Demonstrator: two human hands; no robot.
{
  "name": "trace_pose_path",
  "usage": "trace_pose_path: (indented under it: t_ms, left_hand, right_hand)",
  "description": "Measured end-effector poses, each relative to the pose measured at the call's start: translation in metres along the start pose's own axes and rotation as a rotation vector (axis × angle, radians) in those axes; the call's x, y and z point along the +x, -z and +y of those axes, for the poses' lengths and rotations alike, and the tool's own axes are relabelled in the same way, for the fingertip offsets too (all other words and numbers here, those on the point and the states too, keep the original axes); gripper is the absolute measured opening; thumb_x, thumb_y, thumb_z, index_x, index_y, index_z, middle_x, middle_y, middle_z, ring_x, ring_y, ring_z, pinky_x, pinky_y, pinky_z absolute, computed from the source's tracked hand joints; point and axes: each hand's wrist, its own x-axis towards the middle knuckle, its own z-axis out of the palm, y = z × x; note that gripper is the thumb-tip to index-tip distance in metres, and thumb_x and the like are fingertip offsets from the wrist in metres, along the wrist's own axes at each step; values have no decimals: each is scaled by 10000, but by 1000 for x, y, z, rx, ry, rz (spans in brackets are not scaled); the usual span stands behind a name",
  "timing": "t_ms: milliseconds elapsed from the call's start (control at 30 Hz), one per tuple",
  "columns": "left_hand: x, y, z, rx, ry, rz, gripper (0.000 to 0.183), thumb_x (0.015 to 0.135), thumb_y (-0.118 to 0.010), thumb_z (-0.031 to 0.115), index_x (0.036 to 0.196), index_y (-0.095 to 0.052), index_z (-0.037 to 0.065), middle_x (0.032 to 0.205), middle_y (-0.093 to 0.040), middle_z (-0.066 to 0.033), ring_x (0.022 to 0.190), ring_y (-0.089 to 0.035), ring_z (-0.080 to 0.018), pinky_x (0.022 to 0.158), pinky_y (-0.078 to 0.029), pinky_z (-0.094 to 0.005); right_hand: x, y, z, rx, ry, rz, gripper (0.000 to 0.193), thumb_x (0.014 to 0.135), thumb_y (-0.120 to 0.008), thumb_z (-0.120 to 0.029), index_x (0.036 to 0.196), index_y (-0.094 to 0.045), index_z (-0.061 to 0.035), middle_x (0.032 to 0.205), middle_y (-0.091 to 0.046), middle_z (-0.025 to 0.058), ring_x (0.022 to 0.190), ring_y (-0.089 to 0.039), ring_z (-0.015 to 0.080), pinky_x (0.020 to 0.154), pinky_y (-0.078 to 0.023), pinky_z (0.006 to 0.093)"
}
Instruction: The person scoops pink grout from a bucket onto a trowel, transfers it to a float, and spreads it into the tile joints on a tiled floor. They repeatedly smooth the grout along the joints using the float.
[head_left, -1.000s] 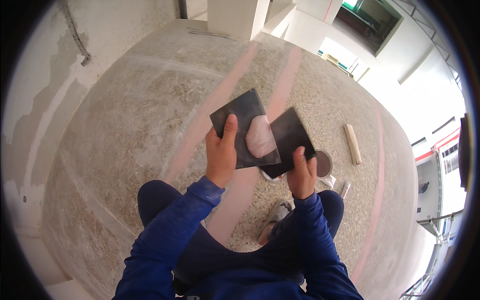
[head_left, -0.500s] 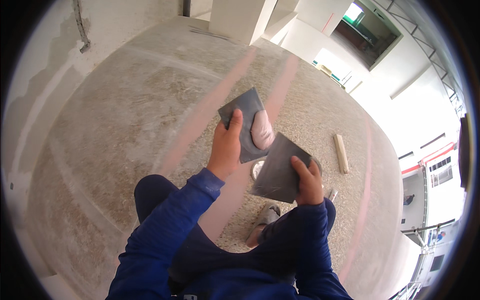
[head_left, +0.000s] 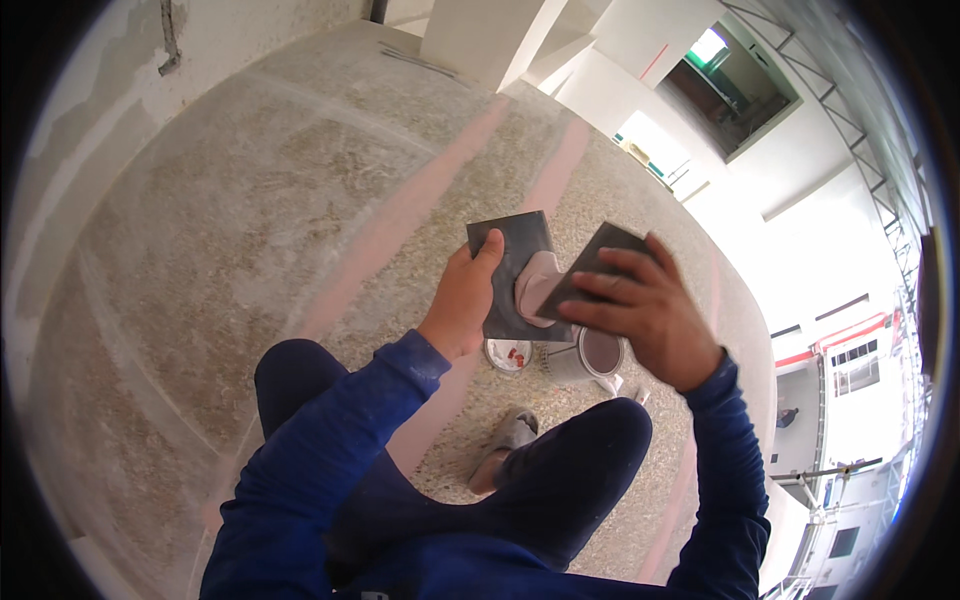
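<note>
My left hand (head_left: 465,290) grips a dark grey rectangular plate (head_left: 510,238) by its left side, thumb on top. On that plate sits a lump of pinkish paste (head_left: 538,283). Held in my right hand (head_left: 650,310) is a second dark flat plate (head_left: 590,262), a spreader blade by its look. It is tilted, with its lower left edge against the paste. My right fingers lie across its upper face, and the thumb side is hidden.
Below my hands stand a bucket of pinkish paste (head_left: 600,352) and a round white lid or tub (head_left: 508,354) with red bits. Pink strips (head_left: 400,225) run across the rough stony floor (head_left: 230,240). A white pillar (head_left: 480,40) rises ahead; my shod foot (head_left: 510,435) is near the bucket.
My right hand has turned over and risen, bringing its plate onto the paste. My left hand's plate has shifted slightly right and down. The bucket now shows more fully.
</note>
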Motion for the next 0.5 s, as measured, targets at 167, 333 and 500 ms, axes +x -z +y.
trace_pose_path:
  t_ms: [167, 333, 500]
  left_hand:
    - [-2, -1, -4, 12, 17, -59, 482, 1071, -507, 423, 1283, -551, -7, 1180, -660, -122, 1040, -686, -224, 875, -601, -359]
    - [0, 4, -2, -29, 55, -117, 456, 1076, -502, 398, 1284, -552, -4, 1194, -664, -132, 1042, -696, -239, 871, -611, -385]
    - [4, 7, 0, -168, 110, -162, 438, 1076, -501, 384, 1288, -548, 4, 1180, -670, -135, 1038, -705, -255, 861, -625, -412]
  right_hand:
    - [8, 6, 16, 43, 64, 28, 505, 805, -656, 30, 1200, -742, -273, 1323, -678, 0, 1303, -555, 298, 1170, -315, 547]
    - [8, 11, 17, 73, -88, 278, 524, 833, -658, -3, 1286, -702, -263, 1409, -625, 13, 1325, -535, 311, 1161, -338, 550]
    - [-3, 9, 18, 38, 85, 58, 469, 834, -657, -33, 1254, -717, -234, 1361, -657, 28, 1287, -567, 319, 1121, -380, 541]
